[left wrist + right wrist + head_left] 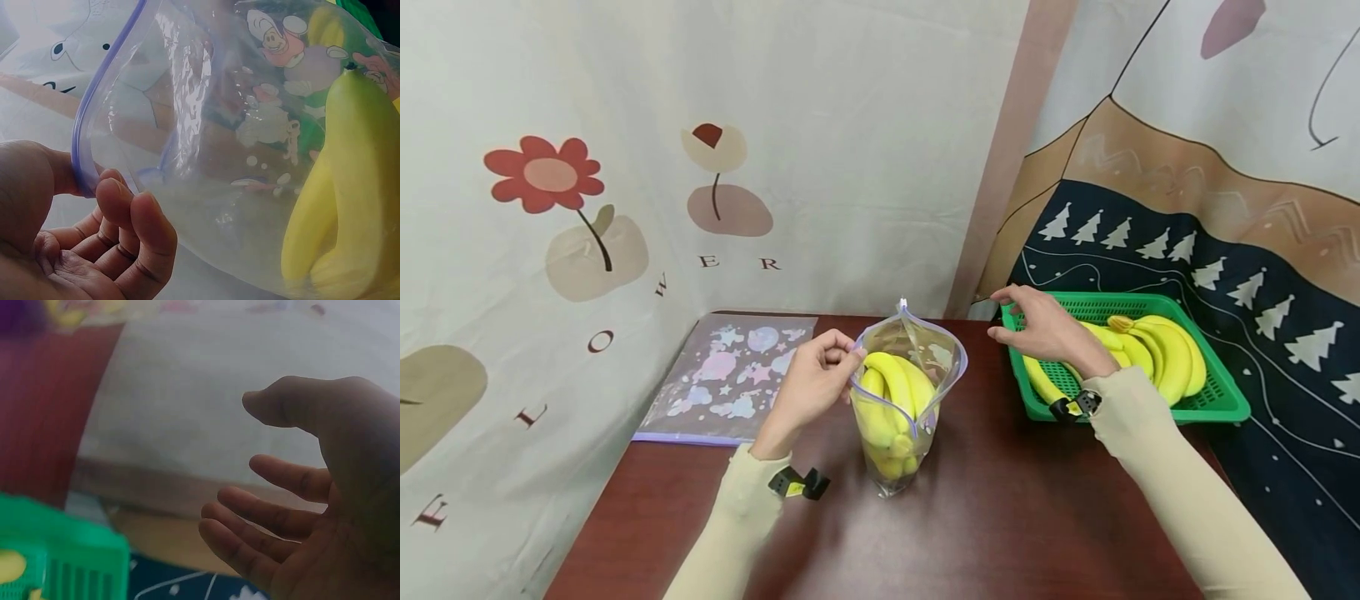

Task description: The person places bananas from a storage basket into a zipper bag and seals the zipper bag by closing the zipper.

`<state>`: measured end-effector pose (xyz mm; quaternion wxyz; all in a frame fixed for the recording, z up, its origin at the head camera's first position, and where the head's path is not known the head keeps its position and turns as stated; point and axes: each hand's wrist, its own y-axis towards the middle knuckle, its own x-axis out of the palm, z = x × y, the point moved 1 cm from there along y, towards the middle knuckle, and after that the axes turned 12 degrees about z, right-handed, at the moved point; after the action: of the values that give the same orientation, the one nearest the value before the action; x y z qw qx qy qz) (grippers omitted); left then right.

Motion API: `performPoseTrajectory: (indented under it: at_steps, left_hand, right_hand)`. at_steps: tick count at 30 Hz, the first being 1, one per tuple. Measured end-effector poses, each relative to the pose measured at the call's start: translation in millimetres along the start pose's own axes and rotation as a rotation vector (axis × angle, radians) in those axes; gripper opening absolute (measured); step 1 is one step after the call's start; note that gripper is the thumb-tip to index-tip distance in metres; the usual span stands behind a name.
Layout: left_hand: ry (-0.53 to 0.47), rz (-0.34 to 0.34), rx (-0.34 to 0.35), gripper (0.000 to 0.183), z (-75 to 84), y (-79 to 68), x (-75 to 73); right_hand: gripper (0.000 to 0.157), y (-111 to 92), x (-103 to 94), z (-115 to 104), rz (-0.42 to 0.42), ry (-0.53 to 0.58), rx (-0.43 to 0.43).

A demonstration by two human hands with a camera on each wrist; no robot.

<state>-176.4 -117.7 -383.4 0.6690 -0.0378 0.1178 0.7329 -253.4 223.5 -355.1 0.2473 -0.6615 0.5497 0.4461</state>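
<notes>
Bag (942, 354), bananas (895, 392) inside; left hand (814, 379) pinching rim (965, 363); right hand (1047, 327) spread, empty. I judge: bagging stage; sealing wants both.

there is one left hand (812, 379), one right hand (1048, 333), two wrist cameras (786, 481), one upright bag (943, 354), at least one flat bag (688, 404) far left, one basket (1198, 412) at right, one table (1000, 517), and several bananas (1176, 358), too overlapped to count.

- The right hand (1043, 327) hides some bananas (1172, 354) in the green basket (1225, 393).
- The right sleeve (1138, 417) covers part of the basket's near wall (1210, 412).
- The packed bananas (895, 400) in the clear bag (947, 350) cannot be counted.
</notes>
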Motion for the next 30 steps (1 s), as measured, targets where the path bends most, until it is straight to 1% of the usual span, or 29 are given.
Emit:
performPoseTrajectory:
  at_steps: [8,16,22,26,30]
  left_hand:
    - [0.003,-0.002,0.001,0.016,1.0,0.6,-0.3]
    - [0.007,-0.005,0.000,0.016,1.1,0.2,-1.1]
    - [0.007,-0.003,0.003,0.016,1.3,-0.1,-1.2]
    - [0.014,-0.007,0.005,0.017,1.8,-0.2,-0.7]
    - [0.015,-0.012,-0.002,0.017,2.0,-0.7,-0.4]
  right_hand:
    - [0.064,7,5.1,40,-0.071,-0.038,0.060]
    - [0.069,8,6.7,74,-0.169,-0.087,0.122]
    - [0.071,8,10.9,95,-0.277,-0.137,0.178]
    - [0.072,6,17.7,110,-0.368,-0.168,0.194]
    - [0.072,4,25.1,121,-0.440,-0.206,0.208]
